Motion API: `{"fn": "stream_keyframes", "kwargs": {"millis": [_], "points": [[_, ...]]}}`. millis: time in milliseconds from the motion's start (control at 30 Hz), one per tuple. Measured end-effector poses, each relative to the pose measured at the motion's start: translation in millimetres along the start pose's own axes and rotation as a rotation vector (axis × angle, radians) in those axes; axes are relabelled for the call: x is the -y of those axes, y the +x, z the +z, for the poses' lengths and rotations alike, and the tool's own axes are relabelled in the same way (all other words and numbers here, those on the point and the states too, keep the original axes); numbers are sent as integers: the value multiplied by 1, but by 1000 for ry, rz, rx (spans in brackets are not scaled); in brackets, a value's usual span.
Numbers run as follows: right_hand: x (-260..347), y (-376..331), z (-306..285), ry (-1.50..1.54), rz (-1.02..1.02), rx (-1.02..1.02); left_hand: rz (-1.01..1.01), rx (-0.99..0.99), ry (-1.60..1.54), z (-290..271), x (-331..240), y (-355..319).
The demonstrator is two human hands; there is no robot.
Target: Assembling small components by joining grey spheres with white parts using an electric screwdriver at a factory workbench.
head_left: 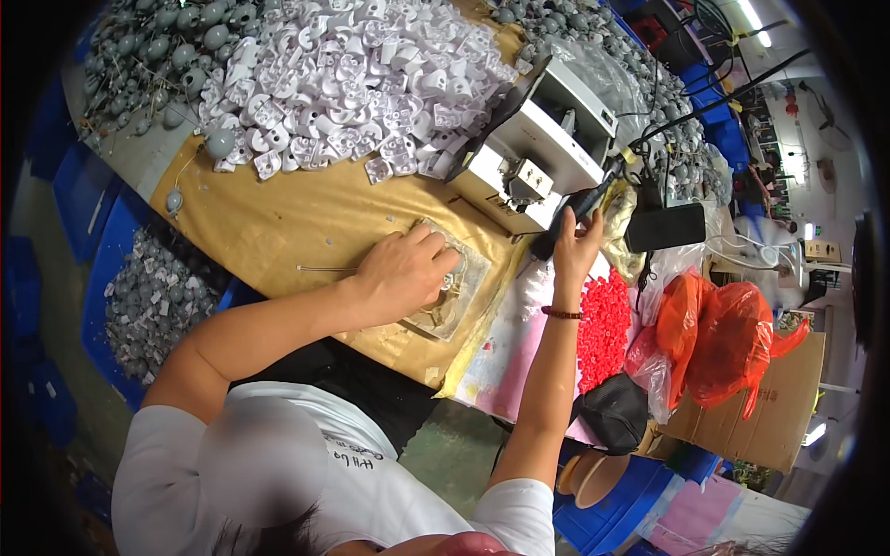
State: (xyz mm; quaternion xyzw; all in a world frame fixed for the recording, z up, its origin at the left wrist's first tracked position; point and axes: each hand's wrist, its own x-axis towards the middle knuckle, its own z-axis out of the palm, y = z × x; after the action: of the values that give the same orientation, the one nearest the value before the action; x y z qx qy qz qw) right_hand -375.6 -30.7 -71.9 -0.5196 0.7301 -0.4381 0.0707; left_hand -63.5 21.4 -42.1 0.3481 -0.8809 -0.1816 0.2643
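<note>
My left hand [403,276] rests on a small grey plate [477,275] with its fingers curled down. A small grey part [456,269] shows at its fingertips, but most of what they hold is hidden. A thin metal rod [324,269] lies on the table beside that hand. Farther right, my right hand [577,246] has its fingers around a dark, rod-shaped tool [586,199], whose exact kind I cannot make out. The tool lies against the near right side of a white box-shaped machine [533,139] with a metal block on its front.
White plastic parts [362,83] and grey bulb-like pieces [176,37] are heaped at the back. Red small parts [603,324] lie right of my forearm, near orange bags [732,338] and a black phone-like slab [666,228]. A blue bin [97,306] stands left.
</note>
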Motion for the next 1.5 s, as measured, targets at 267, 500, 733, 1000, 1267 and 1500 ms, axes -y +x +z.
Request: {"fn": "stream_keyframes", "kwargs": {"millis": [267,500,733,1000,1267,1500], "points": [[10,9,1,339,29,-91,-1,-15,15,-3,-3,-2],[171,-7,-50,1061,-368,9,-26,-13,-36,-4,0,-3],[185,20,-4,1078,-326,39,-8,-56,-13,4,3,-3],[183,16,15,898,-26,183,3,-48,-27,0,4,-2],[190,-75,-4,995,-38,244,7,-70,-41,1,3,-3],[178,-89,-1,965,-133,272,-19,-70,-64,1,0,-1]]}}
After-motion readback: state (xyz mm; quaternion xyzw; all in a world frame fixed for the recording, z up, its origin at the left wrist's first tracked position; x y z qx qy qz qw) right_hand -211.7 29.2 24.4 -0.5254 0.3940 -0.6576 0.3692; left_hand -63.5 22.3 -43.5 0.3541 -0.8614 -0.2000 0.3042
